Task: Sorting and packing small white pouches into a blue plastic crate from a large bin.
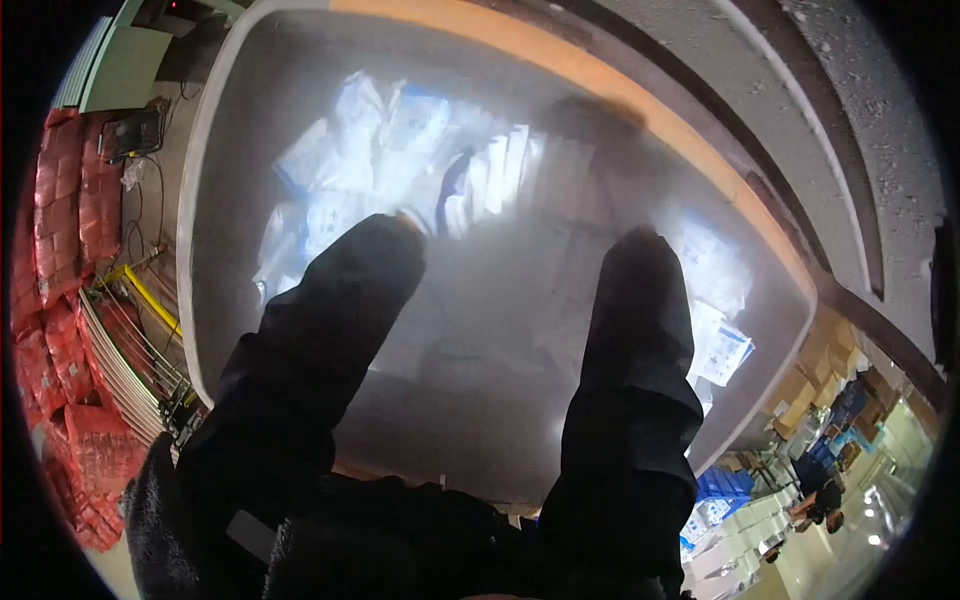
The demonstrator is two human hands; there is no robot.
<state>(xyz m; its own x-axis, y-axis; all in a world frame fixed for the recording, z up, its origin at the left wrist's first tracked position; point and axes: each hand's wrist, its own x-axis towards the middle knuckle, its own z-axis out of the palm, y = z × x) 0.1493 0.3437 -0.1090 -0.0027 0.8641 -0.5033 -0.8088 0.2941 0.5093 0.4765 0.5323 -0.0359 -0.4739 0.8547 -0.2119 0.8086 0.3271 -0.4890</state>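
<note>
Both black sleeves reach into a large grey bin (196, 165) filled with pale mist. A sliver of my left hand (409, 219) shows past its cuff, near white packets with blue print (330, 217); its fingers are hidden. My right hand is lost in the haze beyond its cuff, so what it touches cannot be told. Narrow white packets (506, 169) stand side by side in a row between and beyond the cuffs. More white packets with blue print (709, 262) lie along the right side of the bin.
An orange strip (525, 49) runs along the bin's far rim. Red wrapped bundles (79, 187) are stacked at the left, near a yellow bar (150, 300) and cables. At the lower right are cardboard boxes (799, 390), a blue crate (724, 487) and a person (825, 502) farther off.
</note>
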